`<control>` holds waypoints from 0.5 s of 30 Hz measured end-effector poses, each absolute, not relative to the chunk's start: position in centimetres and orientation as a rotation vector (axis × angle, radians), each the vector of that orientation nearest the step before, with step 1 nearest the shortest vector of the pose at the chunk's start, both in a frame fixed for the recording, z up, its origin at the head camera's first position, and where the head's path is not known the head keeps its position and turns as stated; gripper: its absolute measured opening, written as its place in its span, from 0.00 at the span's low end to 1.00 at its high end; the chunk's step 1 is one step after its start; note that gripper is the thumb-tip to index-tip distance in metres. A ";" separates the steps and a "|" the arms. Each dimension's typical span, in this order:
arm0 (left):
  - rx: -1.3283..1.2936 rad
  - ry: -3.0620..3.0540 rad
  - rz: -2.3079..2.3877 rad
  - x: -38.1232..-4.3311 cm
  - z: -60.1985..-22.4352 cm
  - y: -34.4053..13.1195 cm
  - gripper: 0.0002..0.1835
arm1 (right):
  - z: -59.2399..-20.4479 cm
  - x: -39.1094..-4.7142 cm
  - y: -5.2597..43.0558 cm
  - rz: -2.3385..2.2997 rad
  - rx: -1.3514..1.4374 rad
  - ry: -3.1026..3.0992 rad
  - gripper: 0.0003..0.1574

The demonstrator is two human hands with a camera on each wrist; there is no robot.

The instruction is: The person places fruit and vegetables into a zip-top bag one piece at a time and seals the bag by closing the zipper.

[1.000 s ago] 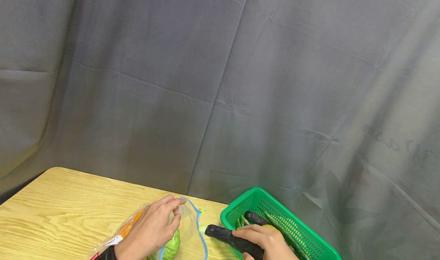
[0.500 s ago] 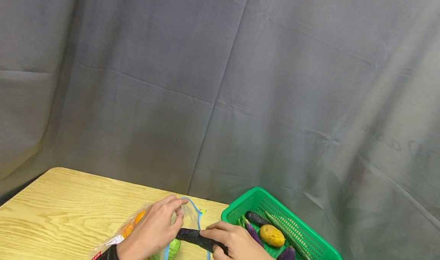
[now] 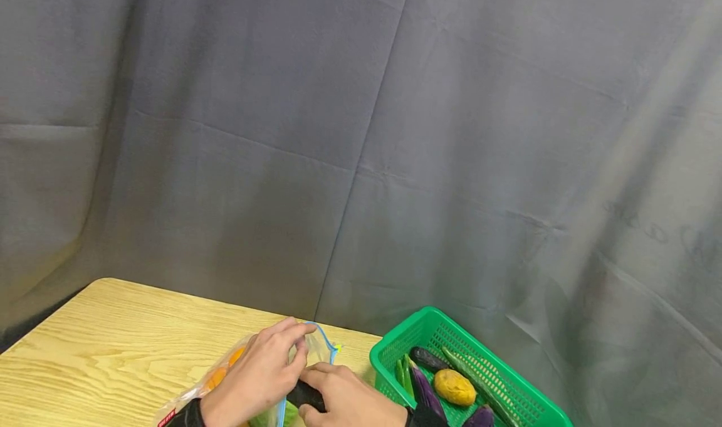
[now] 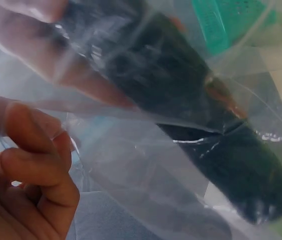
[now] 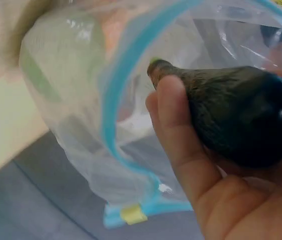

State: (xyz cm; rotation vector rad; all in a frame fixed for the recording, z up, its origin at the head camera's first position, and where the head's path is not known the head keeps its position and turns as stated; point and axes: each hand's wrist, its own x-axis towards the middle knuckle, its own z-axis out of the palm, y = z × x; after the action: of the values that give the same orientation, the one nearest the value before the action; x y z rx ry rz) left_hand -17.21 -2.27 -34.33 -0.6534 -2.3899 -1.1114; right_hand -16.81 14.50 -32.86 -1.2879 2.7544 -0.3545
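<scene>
A clear zip bag point(image 5: 113, 100) with a light blue seal and a yellow slider point(image 5: 133, 214) lies open at the near middle. Orange round items point(image 3: 217, 377) and a pale green leafy vegetable point(image 3: 289, 416) show in it. My left hand point(image 3: 259, 367) holds the bag's mouth with curled fingers. My right hand point(image 3: 352, 399) grips a long blackish-green cucumber-like vegetable point(image 3: 307, 395) at the opening. In the left wrist view this vegetable point(image 4: 181, 90) shows through the film, its blunt end pointing down right. The right wrist view shows its narrow, green-tipped end beside my fingers.
A green perforated basket point(image 3: 389, 342) stands on the right, holding a yellow potato-like item point(image 3: 454, 387), purple eggplants point(image 3: 425, 392), a smaller dark vegetable point(image 3: 427, 358) and a long green one point(image 3: 479, 383). The wooden table point(image 3: 124, 339) ends at a grey curtain point(image 3: 254, 195).
My right hand has moved left from the basket's near side with the dark vegetable, now at the bag's mouth. My left hand has stayed at the bag. The basket's contents are uncovered.
</scene>
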 end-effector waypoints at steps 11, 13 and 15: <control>-0.717 -2.331 -1.136 -17.3 -34.2 -2.2 0.12 | -35.6 -18.4 11.9 -0.387 -1.277 2.692 0.13; -0.723 -2.336 -1.145 -17.3 -34.2 -2.2 0.12 | -36.0 -18.6 11.7 -0.386 -1.325 2.676 0.14; -0.721 -2.343 -1.147 -17.3 -34.2 -2.2 0.12 | -36.4 -18.8 11.5 -0.393 -1.407 2.633 0.16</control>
State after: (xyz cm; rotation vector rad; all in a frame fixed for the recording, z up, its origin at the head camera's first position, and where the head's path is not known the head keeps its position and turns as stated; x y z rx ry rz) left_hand -17.29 -2.22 -34.20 -0.7207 -2.3435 -1.1471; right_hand -18.83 11.48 -36.43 -1.4066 2.6328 -0.3930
